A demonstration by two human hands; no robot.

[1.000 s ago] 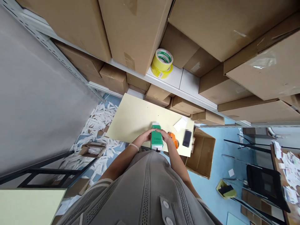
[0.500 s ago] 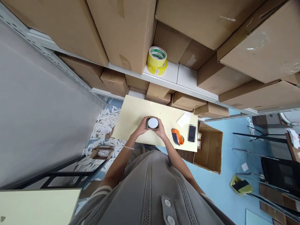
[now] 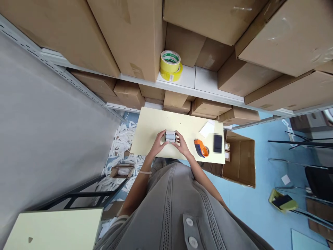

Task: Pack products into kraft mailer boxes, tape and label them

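White and grey, the small box [image 3: 170,136] now shows a different face than half a second ago, when a round white end faced up: it has been turned over above the pale table [image 3: 151,125]. Left hand [image 3: 159,141] and right hand [image 3: 182,146] clasp its sides, fingers curled, forearms converging. An orange tape dispenser [image 3: 201,147] lies nearby.

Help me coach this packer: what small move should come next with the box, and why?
Probably set the small box down flat on the table. Both the left hand and the right hand clasp it from either side just above the bare tabletop, so neither is free to reach the orange tape dispenser lying to the right.
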